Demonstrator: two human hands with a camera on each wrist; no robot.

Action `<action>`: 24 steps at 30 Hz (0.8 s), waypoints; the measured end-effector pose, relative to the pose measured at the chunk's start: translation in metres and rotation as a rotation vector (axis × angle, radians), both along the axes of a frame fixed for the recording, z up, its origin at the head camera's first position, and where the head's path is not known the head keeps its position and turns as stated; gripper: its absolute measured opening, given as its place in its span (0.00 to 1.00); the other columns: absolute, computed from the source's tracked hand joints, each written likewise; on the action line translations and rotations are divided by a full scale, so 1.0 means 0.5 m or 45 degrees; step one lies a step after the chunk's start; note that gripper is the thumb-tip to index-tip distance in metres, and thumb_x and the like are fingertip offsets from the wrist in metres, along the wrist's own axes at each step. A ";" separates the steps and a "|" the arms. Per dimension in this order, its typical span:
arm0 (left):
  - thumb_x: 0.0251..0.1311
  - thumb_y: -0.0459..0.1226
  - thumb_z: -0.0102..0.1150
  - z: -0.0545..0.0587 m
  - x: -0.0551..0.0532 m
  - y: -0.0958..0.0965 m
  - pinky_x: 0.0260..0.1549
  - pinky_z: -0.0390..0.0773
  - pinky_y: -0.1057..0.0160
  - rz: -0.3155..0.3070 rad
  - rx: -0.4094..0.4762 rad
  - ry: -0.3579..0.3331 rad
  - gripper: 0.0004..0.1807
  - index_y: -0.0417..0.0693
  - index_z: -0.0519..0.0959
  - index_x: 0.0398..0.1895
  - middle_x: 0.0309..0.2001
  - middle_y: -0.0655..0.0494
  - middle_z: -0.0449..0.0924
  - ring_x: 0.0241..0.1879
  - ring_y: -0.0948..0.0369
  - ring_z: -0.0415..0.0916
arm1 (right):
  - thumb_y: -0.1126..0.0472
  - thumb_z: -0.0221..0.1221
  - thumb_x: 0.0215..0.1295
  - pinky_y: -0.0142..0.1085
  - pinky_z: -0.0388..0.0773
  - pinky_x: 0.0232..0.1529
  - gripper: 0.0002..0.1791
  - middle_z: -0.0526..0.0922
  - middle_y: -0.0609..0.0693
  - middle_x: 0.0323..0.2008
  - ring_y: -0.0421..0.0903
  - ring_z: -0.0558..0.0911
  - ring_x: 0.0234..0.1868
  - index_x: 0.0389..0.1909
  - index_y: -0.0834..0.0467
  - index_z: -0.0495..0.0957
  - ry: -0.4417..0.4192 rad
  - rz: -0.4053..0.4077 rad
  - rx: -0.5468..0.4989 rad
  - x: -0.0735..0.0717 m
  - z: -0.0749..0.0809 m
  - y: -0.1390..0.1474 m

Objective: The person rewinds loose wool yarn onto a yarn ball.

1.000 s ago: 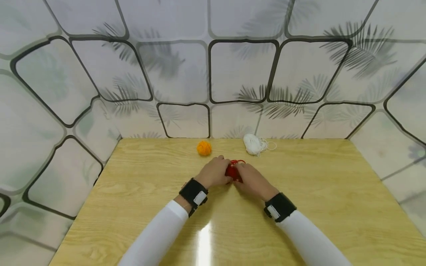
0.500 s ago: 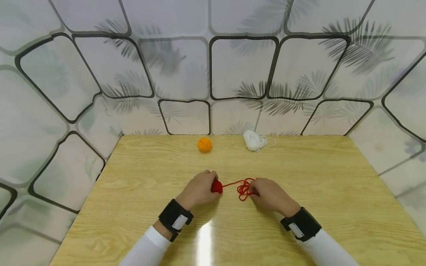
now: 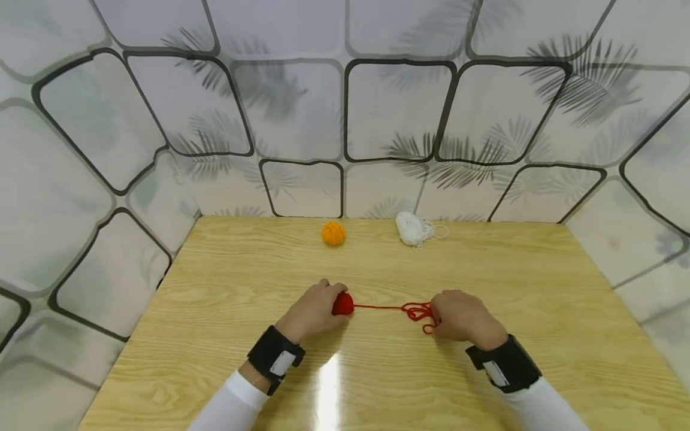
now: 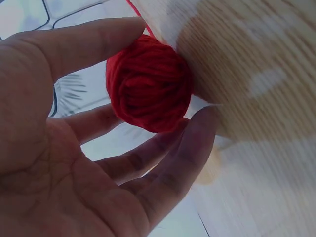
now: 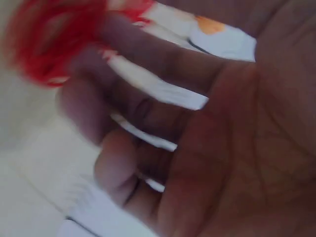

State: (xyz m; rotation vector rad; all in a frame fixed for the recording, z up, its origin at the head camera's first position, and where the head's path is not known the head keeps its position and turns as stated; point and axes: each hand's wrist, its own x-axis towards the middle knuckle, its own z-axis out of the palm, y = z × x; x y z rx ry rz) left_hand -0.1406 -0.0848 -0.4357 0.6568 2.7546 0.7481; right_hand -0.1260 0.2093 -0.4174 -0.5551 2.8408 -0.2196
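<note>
A small red ball of yarn [image 4: 148,84] is held between the thumb and fingers of my left hand [image 3: 311,312], left of the table's middle. From it a red strand [image 3: 377,307] runs straight to the right. That strand leads into a loose bundle of red yarn loops [image 3: 417,311], which my right hand [image 3: 465,317] pinches at its right end. In the right wrist view the loops [image 5: 52,39] are blurred at the fingertips, and the other fingers curl toward the palm.
An orange ball of yarn [image 3: 333,233] lies near the back edge of the wooden table [image 3: 242,257]. To its right sits a white ball of yarn [image 3: 412,228] with loose loops beside it. A patterned curtain-like backdrop [image 3: 399,114] rises behind the table and along its sides.
Both hands were together around the red yarn; they have come nearer and spread apart. The left hand keeps the ball while the right draws the loops rightward, and the strand between has straightened.
</note>
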 end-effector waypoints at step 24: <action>0.65 0.43 0.69 0.058 -0.010 0.005 0.42 0.82 0.54 0.159 0.899 -0.322 0.27 0.46 0.74 0.65 0.53 0.44 0.78 0.44 0.51 0.79 | 0.57 0.62 0.73 0.31 0.73 0.23 0.11 0.83 0.55 0.29 0.46 0.75 0.25 0.41 0.61 0.87 -0.241 -0.056 -1.213 -0.028 0.012 -0.119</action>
